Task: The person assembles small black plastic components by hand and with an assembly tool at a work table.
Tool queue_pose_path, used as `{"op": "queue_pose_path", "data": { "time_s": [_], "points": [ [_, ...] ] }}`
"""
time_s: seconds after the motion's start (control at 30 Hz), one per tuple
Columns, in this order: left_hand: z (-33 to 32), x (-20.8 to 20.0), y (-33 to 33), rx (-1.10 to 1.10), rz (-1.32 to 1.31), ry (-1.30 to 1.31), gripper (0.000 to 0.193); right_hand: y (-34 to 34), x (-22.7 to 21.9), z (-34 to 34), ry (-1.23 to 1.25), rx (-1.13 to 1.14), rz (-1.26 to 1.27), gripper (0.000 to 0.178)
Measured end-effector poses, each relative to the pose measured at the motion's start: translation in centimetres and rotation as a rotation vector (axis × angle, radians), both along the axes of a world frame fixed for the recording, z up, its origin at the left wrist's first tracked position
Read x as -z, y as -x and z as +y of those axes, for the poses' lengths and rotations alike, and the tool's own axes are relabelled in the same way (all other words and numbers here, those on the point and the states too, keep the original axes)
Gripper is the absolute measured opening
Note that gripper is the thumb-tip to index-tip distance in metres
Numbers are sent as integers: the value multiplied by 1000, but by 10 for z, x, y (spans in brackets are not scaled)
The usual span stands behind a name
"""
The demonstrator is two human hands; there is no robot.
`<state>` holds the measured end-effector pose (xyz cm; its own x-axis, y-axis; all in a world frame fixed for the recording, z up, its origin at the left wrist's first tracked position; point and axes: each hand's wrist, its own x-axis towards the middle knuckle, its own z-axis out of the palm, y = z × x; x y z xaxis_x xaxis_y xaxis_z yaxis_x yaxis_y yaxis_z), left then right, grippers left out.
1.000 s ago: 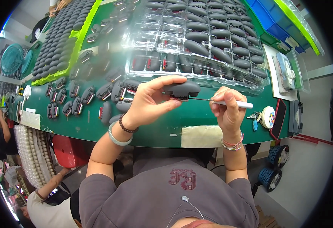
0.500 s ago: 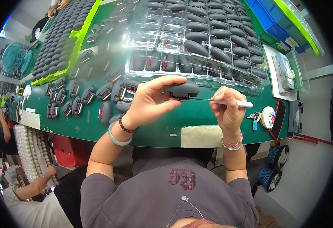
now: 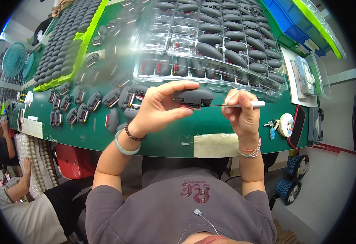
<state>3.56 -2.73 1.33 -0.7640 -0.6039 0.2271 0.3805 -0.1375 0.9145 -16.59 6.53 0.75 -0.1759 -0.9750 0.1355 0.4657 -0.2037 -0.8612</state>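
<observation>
My left hand (image 3: 159, 105) is closed around a dark grey rounded casing (image 3: 195, 96), fingers on top and thumb below. Red and metal inner parts show along the casing's lower side. In my right hand (image 3: 241, 112) is a slim white-handled tool (image 3: 257, 104), pinched like a pen. Its thin metal shaft points left and reaches the casing's right end; whether the tip goes inside cannot be made out. Both hands are above the green table (image 3: 161, 140), in front of a clear plastic tray (image 3: 226, 77) filled with similar grey casings.
Loose casings (image 3: 82, 112) lie on the left, beside a lime-green tray (image 3: 78, 44) of more. Keys (image 3: 272, 129), a round white case (image 3: 285, 125) and a phone (image 3: 297, 127) sit on the right. Blue bins (image 3: 283, 20) stand at the far right. Another person (image 3: 27, 203) is at lower left.
My right hand has shifted slightly left, and the tool's handle end has moved left and up. My left hand and the casing are nearly still. The person at lower left has moved an arm.
</observation>
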Motion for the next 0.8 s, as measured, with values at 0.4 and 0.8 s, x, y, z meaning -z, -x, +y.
{"op": "queue_pose_path", "data": {
  "time_s": [0.4,0.8],
  "points": [
    [0,2,2,-13,11,-7,45,3,11,-8,-138,-152,-305,32],
    [-1,0,4,-114,-134,15,50,-3,7,-5,-278,-8,-349,35]
  ]
}}
